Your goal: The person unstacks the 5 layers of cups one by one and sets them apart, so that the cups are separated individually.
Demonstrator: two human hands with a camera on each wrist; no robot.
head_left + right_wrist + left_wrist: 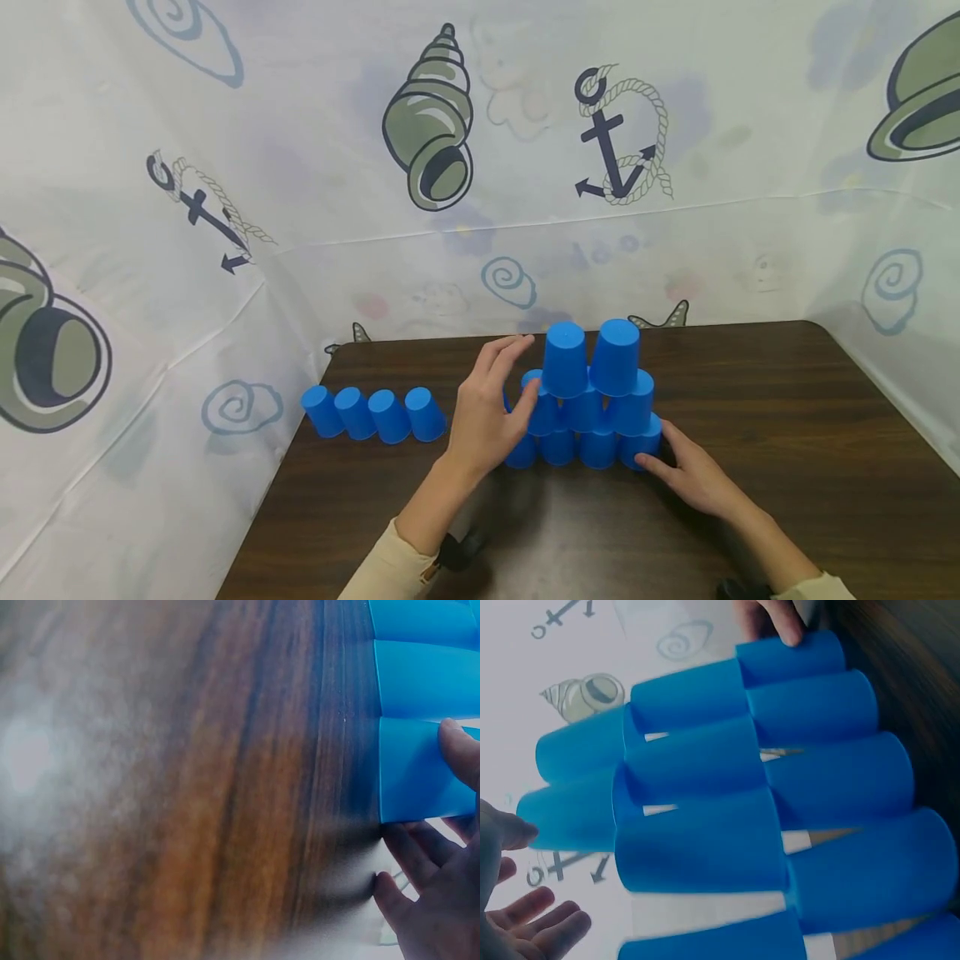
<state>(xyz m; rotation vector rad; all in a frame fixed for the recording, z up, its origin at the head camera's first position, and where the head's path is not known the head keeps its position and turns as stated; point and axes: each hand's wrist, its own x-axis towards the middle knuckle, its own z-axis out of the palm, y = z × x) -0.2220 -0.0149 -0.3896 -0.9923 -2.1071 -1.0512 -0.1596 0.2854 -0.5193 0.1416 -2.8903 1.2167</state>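
Observation:
Upside-down blue cups form a stacked pyramid, with two cups in its top row, the left top cup (565, 360) and the right top cup (617, 358). My left hand (480, 421) is raised at the pyramid's left side, thumb and fingers spread, holding nothing. In the left wrist view its thumb (517, 831) overlaps the edge of the left top cup. Low on the right, my right hand (697, 475) grips the end cup (420, 772) of the bottom row, thumb on the front and fingers round the side. My left hand hides the pyramid's lower left end.
Several more upside-down blue cups (390, 417) stand in a line on the dark wooden table (750, 383), left of the pyramid. A white cloth (540, 167) printed with shells and anchors hangs behind and beside the table.

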